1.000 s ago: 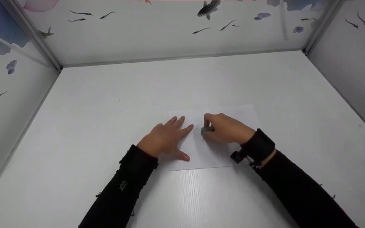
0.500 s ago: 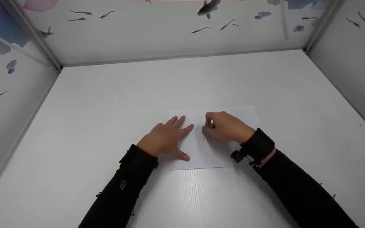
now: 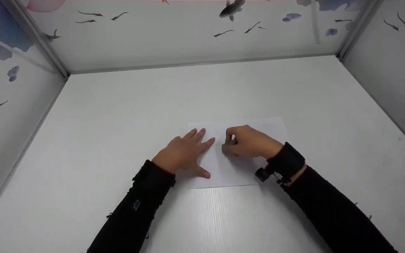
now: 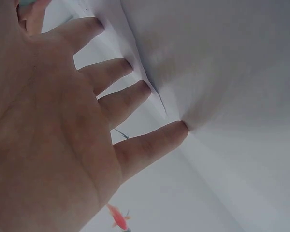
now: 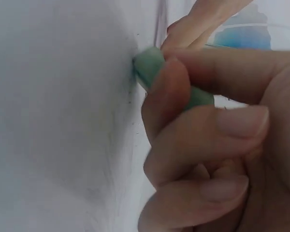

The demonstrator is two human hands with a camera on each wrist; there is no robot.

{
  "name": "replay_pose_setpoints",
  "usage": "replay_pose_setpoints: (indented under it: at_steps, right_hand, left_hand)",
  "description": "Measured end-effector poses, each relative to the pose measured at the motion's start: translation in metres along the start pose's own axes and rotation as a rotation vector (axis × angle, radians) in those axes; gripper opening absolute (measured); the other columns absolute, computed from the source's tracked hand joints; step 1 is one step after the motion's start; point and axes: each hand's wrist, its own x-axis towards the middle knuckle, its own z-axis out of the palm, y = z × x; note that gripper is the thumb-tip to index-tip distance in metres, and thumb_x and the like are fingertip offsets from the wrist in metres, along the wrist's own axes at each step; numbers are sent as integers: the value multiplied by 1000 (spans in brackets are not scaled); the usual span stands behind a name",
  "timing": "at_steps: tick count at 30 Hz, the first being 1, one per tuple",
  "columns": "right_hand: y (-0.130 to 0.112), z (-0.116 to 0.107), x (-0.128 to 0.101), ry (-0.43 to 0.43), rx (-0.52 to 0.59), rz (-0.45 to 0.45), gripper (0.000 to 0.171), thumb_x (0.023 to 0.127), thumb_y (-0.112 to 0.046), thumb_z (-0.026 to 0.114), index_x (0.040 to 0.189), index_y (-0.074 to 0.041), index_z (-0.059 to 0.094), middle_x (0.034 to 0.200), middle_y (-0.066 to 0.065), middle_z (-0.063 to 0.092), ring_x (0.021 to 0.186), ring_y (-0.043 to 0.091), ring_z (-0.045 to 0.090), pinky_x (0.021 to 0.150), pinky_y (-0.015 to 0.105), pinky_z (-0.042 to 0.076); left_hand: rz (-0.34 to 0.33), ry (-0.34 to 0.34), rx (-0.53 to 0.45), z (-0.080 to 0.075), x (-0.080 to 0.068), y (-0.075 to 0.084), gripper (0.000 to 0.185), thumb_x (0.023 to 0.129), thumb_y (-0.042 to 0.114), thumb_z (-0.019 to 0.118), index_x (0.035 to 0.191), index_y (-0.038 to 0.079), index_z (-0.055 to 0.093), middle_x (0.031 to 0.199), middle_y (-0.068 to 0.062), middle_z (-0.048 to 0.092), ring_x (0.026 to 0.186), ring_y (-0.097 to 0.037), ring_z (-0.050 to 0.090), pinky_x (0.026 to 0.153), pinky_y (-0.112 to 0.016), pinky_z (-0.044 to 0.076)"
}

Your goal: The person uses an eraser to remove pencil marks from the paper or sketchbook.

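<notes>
The right hand (image 3: 252, 142) has edged left, pinching a greenish block (image 5: 149, 64)

The right fingers (image 5: 169, 92) hide the middle of the green block (image 5: 149, 65).

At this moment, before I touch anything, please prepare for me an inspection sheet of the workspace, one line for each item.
Surface: white table, paper lying on it.
Job's things: green block, its end against the paper.
Clutter: dark specks on the paper; crumbs or marks, cannot tell.
Left hand: fingers spread, some on the paper.
Right hand: pinches the block.
Cables: nothing seen.
Surroundings: white walls with printed fish.
</notes>
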Motion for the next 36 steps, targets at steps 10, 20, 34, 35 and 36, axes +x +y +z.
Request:
replay_pose_setpoints:
  at_steps: [10,20,34,35,36]
  right_hand:
    - [1,2,3,40,-2,5,12,98,-20,73,101,-9,69,74,0,66,65,14,56,63,30,47]
    - [2,0,2,32,-4,28,14,98,-20,74,104,-8,70,79,2,70,67,15,60,64,31,50]
    - [3,2,2,40,-13,-9,10,98,-17,73,101,-8,71,81,3,69,68,15,59,64,31,49]
    - [3,1,1,59,-16,3,10,98,-18,73,101,-8,71,81,3,70,69,15,59,65,31,49]
    - [3,0,0,82,-23,10,10,98,-17,72,101,-8,71,81,3,70,69,16,59,65,31,49]
  left_hand:
    - [11,18,-8,1,-1,-1,110,87,69,77,172,27,22,179,-11,10,165,-31,10,123,-60,34]
    - [8,22,3,0,-1,1,109,88,69,77,172,28,23,179,-11,11,165,-32,11,123,-60,34]
    - [7,26,-2,2,-1,1,108,87,68,78,172,28,24,179,-10,12,165,-31,12,124,-61,32]
    - [9,26,-2,2,-1,1,108,87,69,78,172,28,24,179,-10,12,165,-31,11,124,-61,32]
    - [12,28,3,1,-1,1,108,87,69,78,172,28,24,179,-10,12,165,-31,11,123,-61,33]
